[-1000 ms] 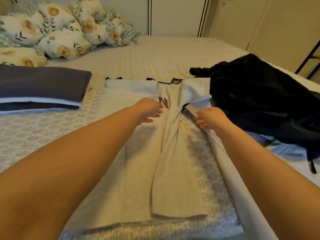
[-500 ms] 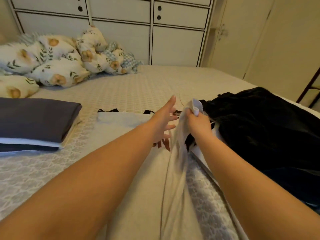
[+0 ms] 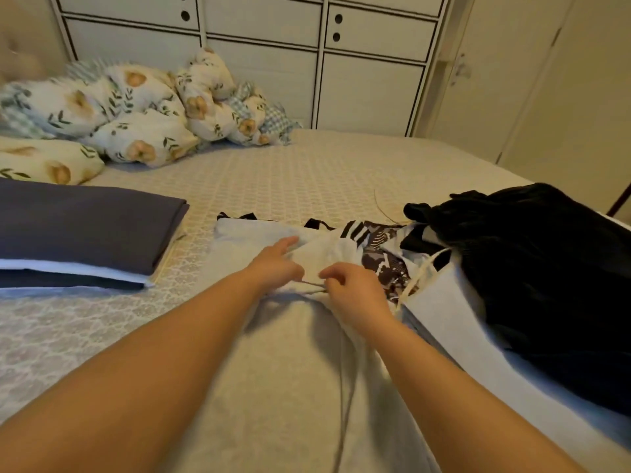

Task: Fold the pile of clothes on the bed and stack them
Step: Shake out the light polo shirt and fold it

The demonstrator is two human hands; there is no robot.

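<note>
Grip: right hand (image 3: 355, 291) pinches a fold edge of the white shirt (image 3: 290, 387) near its top, left hand (image 3: 277, 265) has fingers spread loose, flat on the cloth, holding nothing; shirt lies on the bed (image 3: 307, 172) between folded stack (image 3: 85, 230) and black clothes (image 3: 546, 268). Risk: a thin pinch could slip so the flap falls back or creases, and the black clothes touching the shirt's right side could snag or drag in

Floral pillows (image 3: 136, 110) are heaped at the far left of the bed, against a white cabinet (image 3: 368, 80) with black-edged door panels and round finger holes. Plain cream doors (image 3: 546, 97) are seen to its right.
</note>
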